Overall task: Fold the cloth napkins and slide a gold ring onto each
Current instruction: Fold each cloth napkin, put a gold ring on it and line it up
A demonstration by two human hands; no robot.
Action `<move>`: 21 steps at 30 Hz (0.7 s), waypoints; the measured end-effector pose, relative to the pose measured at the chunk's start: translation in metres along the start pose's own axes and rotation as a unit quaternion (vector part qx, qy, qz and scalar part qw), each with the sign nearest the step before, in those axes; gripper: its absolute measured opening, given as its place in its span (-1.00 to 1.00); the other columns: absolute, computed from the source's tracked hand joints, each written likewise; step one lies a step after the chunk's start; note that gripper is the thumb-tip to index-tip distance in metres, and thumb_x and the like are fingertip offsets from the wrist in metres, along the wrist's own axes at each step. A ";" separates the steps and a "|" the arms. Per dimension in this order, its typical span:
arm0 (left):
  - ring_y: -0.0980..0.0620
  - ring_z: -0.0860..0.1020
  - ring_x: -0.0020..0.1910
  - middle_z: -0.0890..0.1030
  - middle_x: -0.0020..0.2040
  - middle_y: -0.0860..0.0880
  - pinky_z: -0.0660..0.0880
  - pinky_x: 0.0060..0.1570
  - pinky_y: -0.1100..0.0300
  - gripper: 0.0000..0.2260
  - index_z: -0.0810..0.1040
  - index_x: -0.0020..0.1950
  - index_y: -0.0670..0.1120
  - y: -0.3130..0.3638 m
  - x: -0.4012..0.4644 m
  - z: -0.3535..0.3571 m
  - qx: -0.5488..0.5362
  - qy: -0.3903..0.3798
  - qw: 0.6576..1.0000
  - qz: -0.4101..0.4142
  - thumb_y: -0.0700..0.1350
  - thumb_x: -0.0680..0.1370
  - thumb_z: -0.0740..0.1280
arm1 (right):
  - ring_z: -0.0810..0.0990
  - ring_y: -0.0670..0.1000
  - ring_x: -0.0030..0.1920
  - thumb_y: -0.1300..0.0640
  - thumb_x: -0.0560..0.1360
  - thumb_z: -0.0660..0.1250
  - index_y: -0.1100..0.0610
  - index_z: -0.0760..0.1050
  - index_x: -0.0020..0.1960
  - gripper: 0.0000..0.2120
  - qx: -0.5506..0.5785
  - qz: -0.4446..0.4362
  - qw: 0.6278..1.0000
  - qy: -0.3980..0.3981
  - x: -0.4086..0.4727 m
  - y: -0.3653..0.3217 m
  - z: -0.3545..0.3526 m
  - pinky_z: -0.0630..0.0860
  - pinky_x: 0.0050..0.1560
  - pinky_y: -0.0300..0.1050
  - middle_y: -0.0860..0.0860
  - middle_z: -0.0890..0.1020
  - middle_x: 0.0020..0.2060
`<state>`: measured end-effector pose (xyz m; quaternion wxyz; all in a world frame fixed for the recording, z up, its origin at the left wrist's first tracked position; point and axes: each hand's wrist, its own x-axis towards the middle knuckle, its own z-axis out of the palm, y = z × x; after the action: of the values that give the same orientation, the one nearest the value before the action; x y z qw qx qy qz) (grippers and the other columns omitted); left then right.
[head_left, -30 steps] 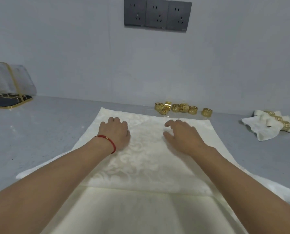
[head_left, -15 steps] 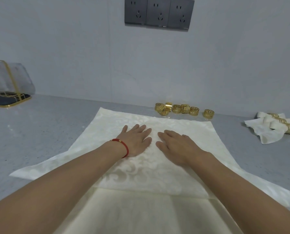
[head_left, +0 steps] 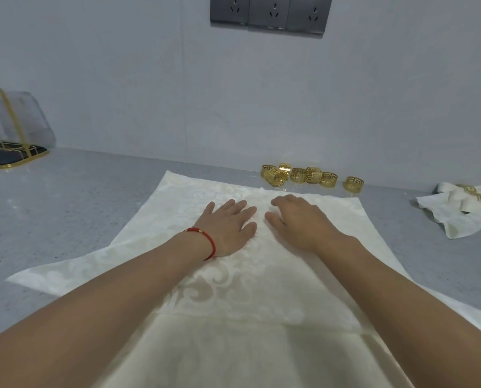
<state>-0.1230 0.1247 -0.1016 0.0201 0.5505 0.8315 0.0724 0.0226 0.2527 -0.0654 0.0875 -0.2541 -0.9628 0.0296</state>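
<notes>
Left hand (head_left: 228, 225), red bracelet (head_left: 205, 240) on the wrist, lies flat with a released grip on the cream damask napkin (head_left: 233, 281) spread mid-bench (head_left: 66, 197). Right hand (head_left: 298, 222) beside it, same deal. Gold rings (head_left: 306, 175) clustered behind, ringed napkins (head_left: 463, 211) far right.

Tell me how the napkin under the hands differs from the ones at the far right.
The napkin under the hands lies spread flat and wears no ring; the finished napkins are bunched narrow, each in a gold band. The left hand and right hand rest on the first; nothing touches the others. Both are cream cloth.
</notes>
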 end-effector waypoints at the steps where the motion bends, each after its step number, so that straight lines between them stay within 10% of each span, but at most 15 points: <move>1: 0.10 -0.05 0.59 0.02 0.63 0.08 -0.09 0.53 -0.16 -0.52 0.07 0.60 0.14 0.001 -0.001 0.000 -0.004 0.007 1.000 -0.001 0.15 0.67 -0.09 | 0.47 0.16 0.34 -0.05 0.69 0.14 0.12 0.45 0.39 -0.63 0.009 0.004 1.000 0.020 0.011 0.000 0.000 0.44 0.29 0.14 0.08 0.53 0.32; 10: -0.07 0.38 0.37 0.43 0.38 0.05 0.32 0.35 -0.12 -0.64 0.42 0.38 0.19 0.004 0.021 -0.047 -0.017 -0.056 0.998 -0.023 0.10 0.64 0.03 | 0.58 0.23 0.11 0.19 0.58 0.25 0.17 0.60 0.11 -0.81 0.092 0.111 0.987 0.070 0.092 0.000 0.018 0.54 0.03 0.03 0.11 0.60 0.10; 13: -0.07 0.47 0.16 0.52 0.08 0.05 0.35 0.22 -0.06 -0.73 0.56 0.15 0.16 0.006 0.035 -0.046 -0.018 -0.002 1.000 -0.022 0.03 0.62 0.09 | 0.55 0.23 -0.03 0.20 0.54 0.23 0.10 0.55 -0.16 -0.85 0.116 0.121 0.984 0.065 0.096 0.003 0.032 0.41 -0.23 -0.06 0.04 0.59 -0.14; 21: -0.07 0.39 0.00 0.54 -0.25 0.06 0.21 -0.05 0.01 -0.80 0.51 -0.17 0.02 0.010 0.059 -0.012 -0.033 0.220 0.972 -0.080 -0.14 0.55 0.14 | 0.61 0.09 -0.01 0.16 0.57 0.28 -0.03 0.65 0.04 -0.81 0.173 0.121 0.965 0.153 0.090 0.005 0.042 0.39 -0.16 -0.11 -0.05 0.67 -0.05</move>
<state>-0.1388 0.1816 -0.0860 -0.1394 0.4521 0.8537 0.2175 -0.0603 0.3011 -0.0937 0.2722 -0.3516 -0.8801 0.1668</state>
